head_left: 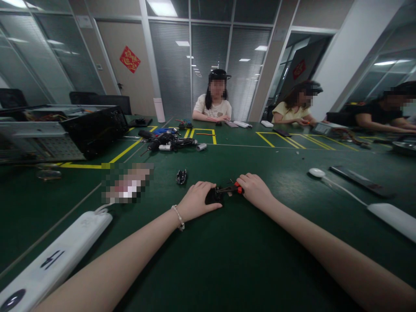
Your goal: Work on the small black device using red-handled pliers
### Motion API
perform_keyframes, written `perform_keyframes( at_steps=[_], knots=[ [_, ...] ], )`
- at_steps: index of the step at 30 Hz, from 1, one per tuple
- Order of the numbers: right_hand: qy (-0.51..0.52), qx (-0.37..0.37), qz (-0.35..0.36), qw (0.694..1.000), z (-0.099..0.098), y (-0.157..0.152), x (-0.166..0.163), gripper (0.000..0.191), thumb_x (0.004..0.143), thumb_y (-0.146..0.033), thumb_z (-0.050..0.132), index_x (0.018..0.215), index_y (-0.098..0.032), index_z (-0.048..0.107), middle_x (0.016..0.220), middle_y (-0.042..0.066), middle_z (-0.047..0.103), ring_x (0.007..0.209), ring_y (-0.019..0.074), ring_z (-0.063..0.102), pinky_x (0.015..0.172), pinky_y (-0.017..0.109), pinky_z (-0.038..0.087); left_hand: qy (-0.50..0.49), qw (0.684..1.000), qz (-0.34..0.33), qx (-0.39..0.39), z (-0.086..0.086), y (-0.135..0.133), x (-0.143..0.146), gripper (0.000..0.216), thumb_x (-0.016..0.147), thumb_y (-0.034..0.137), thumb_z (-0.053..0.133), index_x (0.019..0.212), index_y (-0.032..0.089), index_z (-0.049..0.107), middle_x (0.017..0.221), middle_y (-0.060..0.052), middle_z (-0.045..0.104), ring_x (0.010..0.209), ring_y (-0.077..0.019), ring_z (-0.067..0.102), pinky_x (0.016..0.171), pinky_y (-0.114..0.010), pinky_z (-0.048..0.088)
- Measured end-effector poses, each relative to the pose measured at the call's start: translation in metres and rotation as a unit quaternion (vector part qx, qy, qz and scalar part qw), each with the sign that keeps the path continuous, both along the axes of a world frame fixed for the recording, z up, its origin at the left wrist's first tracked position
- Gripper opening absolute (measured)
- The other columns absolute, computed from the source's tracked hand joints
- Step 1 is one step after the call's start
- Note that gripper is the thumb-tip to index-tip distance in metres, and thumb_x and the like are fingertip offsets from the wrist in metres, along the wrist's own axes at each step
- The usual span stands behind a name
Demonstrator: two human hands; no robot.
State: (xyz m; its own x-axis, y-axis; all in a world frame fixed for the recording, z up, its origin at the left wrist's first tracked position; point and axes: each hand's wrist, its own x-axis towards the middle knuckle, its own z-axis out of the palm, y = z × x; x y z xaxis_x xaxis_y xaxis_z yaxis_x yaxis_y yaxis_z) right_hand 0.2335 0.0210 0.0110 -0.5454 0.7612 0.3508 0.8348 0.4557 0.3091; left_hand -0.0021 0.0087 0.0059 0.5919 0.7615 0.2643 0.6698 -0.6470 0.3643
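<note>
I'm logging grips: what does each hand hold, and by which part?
The left hand grips the small black part at its left end; the right hand pinches the slim black-and-orange tool by its orange end.

The room is enclosed by glass partitions (208, 60) fitted with grey blinds. Lighting is provided by ceiling panels (161, 7). The green table (227, 268) is marked with yellow lines (123, 152).

Green table (227, 260): power strip (55, 260), computer case (94, 130), black device (212, 197), perhaps tools (169, 142).
</note>
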Motion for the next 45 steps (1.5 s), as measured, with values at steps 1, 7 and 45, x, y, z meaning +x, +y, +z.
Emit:
perform_keyframes(
  at_steps=[1, 7, 45],
  knots=[
    [0.001, 0.001, 0.0, 1.0, -0.0003, 0.0002, 0.0002, 0.018, 0.074, -0.007, 0.044, 0.084, -0.013, 0.057, 0.085, 0.008, 0.058, 0.074, 0.0173, 0.047, 0.066, 0.028, 0.033, -0.002, 1.0, 0.0, 0.001, -0.0004, 0.0001, -0.0001, 0.059, 0.073, 0.058, 0.051, 0.116, 0.02, 0.043, 0.113, -0.006, 0.052, 0.105, -0.0245, 0.045, 0.086, -0.038, 0.038],
    [-0.008, 0.007, -0.002, 1.0, -0.0014, 0.0001, -0.0002, 0.016, 0.074, -0.008, 0.045, 0.083, -0.014, 0.057, 0.084, 0.007, 0.058, 0.074, 0.0173, 0.047, 0.067, 0.028, 0.033, -0.002, 1.0, -0.001, -0.008, 0.0004, 0.0, -0.0004, 0.059, 0.072, 0.059, 0.051, 0.116, 0.02, 0.044, 0.114, -0.006, 0.051, 0.106, -0.0249, 0.045, 0.086, -0.039, 0.038],
    [0.014, 0.006, 0.022, 1.0, 0.0006, 0.0009, 0.001, 0.028, 0.064, -0.005, 0.049, 0.091, -0.012, 0.057, 0.089, 0.009, 0.056, 0.084, 0.0205, 0.048, 0.077, 0.031, 0.037, -0.002, 1.0, 0.002, 0.0, -0.0001, -0.0005, 0.0004, 0.057, 0.073, 0.057, 0.052, 0.115, 0.02, 0.044, 0.113, -0.007, 0.052, 0.105, -0.0249, 0.045, 0.086, -0.038, 0.038]
  ],
)
